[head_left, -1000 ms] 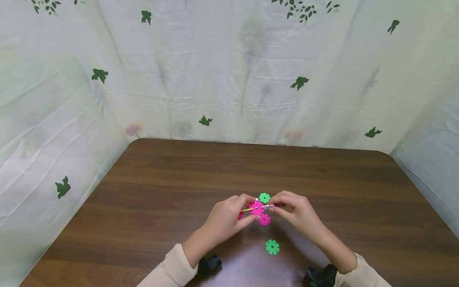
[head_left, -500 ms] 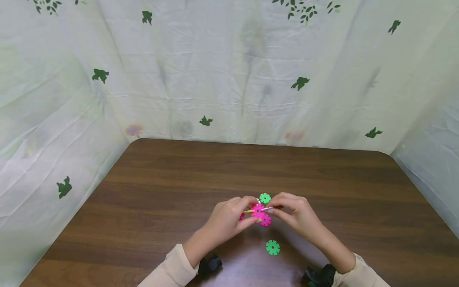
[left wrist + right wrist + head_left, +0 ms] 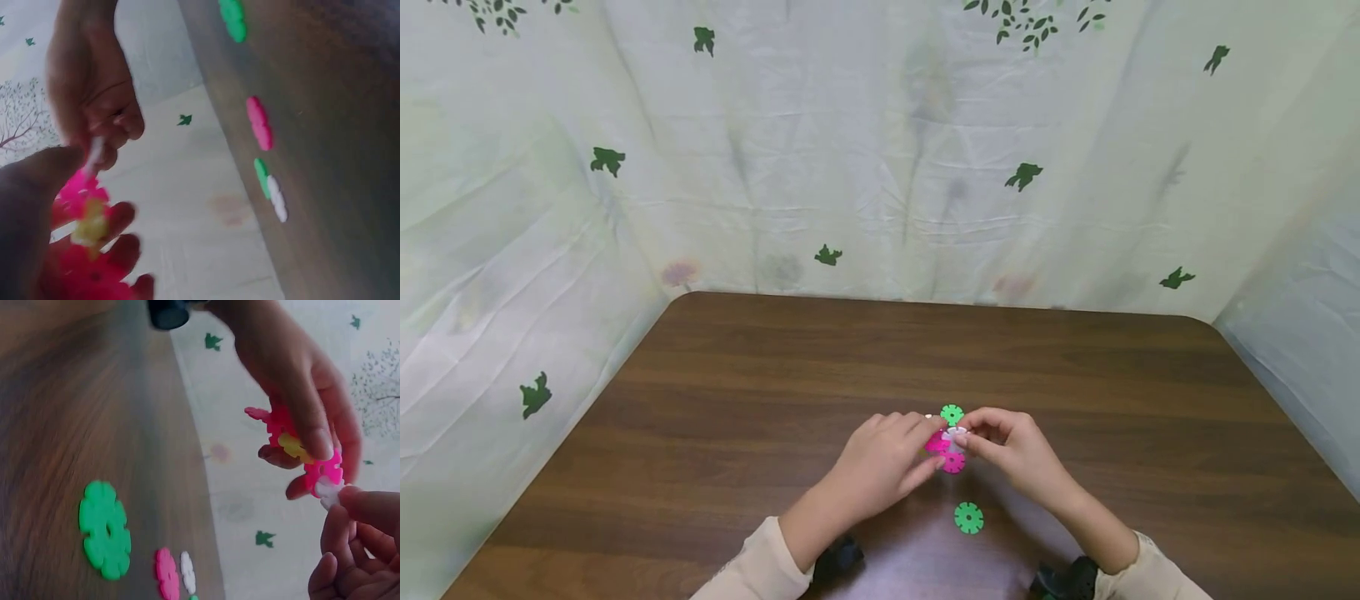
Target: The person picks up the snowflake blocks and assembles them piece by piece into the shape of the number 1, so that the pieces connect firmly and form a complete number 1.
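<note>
In the head view my left hand (image 3: 880,462) holds a short chain of slotted, flower-shaped plastic discs above the table. The right wrist view shows pink discs in it, with a yellow disc (image 3: 292,447) between them and a pink disc (image 3: 326,467) at the end nearest the other hand. My right hand (image 3: 1024,454) pinches a white disc (image 3: 327,492) between thumb and index finger. This white disc meets the end pink disc, overlapping its edge in that view. The left fingers cover part of the chain.
Loose discs lie on the brown wooden table (image 3: 760,358): a green disc (image 3: 969,517) at the front, a pink disc (image 3: 953,463) under the hands, another green disc (image 3: 952,414) behind, and a white disc (image 3: 276,199) beside it. A patterned curtain hangs around the table.
The white disc has turned from edge-on to show its face in the head view. My left hand has rolled over the chain, hiding the yellow disc there. The loose discs stay put.
</note>
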Motion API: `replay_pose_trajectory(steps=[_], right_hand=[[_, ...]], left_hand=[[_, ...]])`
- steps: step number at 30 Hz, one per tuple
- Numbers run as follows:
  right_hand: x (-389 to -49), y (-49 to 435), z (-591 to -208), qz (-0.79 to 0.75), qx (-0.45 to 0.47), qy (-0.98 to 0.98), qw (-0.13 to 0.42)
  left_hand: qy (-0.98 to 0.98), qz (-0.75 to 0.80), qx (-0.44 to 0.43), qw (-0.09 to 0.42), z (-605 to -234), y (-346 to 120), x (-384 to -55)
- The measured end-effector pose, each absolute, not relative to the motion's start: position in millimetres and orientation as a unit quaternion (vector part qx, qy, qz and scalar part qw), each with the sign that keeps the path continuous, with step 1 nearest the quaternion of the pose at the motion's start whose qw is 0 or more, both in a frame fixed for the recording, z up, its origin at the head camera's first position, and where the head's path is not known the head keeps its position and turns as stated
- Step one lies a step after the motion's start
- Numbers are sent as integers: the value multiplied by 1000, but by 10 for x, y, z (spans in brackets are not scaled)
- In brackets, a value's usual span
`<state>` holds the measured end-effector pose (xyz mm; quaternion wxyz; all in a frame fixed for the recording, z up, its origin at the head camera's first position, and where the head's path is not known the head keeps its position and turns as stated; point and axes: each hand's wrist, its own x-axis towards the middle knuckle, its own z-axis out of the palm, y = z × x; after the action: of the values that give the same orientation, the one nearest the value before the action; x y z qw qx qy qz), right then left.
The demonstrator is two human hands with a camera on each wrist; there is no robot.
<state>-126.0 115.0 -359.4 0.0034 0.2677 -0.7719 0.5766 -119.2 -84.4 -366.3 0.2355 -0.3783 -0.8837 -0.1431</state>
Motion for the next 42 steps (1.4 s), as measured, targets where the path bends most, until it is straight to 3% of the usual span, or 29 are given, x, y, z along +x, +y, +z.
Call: replay_pose_trajectory(steps=[5,9,16,20,29,39,42], right_hand=[[-1276,1149,-3691,630,232,-738,-67],[-1254,1154,-3676,610,255,-748,-54],[-1199,1309,-3731,501,350,-790,56],[-1125,1383,-3804,459,398,-790,79],[-1050,1515,-4191,401,387,-830,-41],[-1079,1464,-4160,409,390,-821,-86],[-1128,1454,-4099,436,397,-804,-71]], left_hand=[[-849,-146,-379,337,-3737,-809,-1191],[-830,-149,-381,379,-3745,-814,-1209],[-839,-196,-360,359,-3696,-918,-1286],[-844,-220,-341,351,-3675,-964,-1318],[-850,-242,-314,348,-3635,-1030,-1336],[-854,-241,-317,335,-3626,-1031,-1317],[-854,-243,-320,332,-3620,-1023,-1305]])
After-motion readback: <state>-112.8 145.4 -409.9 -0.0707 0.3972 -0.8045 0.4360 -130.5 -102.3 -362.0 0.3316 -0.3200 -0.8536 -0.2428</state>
